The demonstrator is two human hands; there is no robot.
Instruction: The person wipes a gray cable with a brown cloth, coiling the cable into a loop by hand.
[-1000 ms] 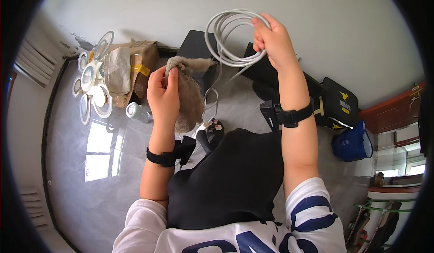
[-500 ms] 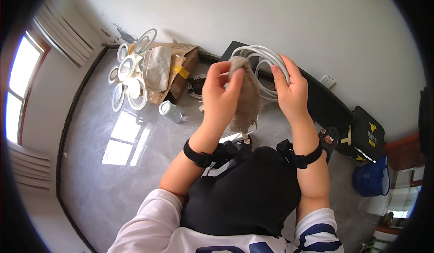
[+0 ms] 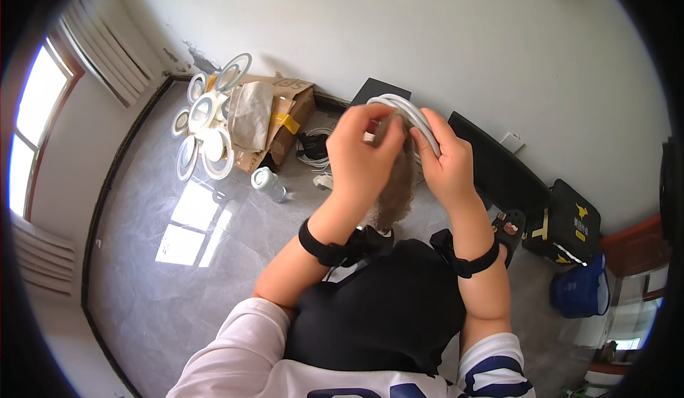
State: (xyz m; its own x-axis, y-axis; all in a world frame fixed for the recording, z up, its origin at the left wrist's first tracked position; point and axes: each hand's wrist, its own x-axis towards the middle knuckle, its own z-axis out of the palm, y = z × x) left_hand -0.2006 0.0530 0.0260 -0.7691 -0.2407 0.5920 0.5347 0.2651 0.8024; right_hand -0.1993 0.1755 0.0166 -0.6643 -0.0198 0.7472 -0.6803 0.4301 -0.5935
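Observation:
A coil of white cable [image 3: 417, 119] is gripped in my right hand [image 3: 449, 163], its thumb on the near side and fingers wrapped round the loops. My left hand [image 3: 358, 159] pinches a grey-brown cloth [image 3: 396, 191] against the coil, close beside the right thumb. The rest of the cloth hangs down below both hands. Part of the coil is hidden behind the cloth and my left fingers.
Left of my hands a white ceiling lamp with several rings [image 3: 202, 112] leans by a cardboard box [image 3: 298, 93] with a beige cloth [image 3: 251, 117] on it. A bottle [image 3: 269, 184] stands nearby. A black panel [image 3: 499, 166], black bag [image 3: 566, 223] and blue bag [image 3: 579, 287] are right.
My hands have come closer together. The left one moved right with the cloth onto the coil, while the right one shifted slightly left and down with the cable.

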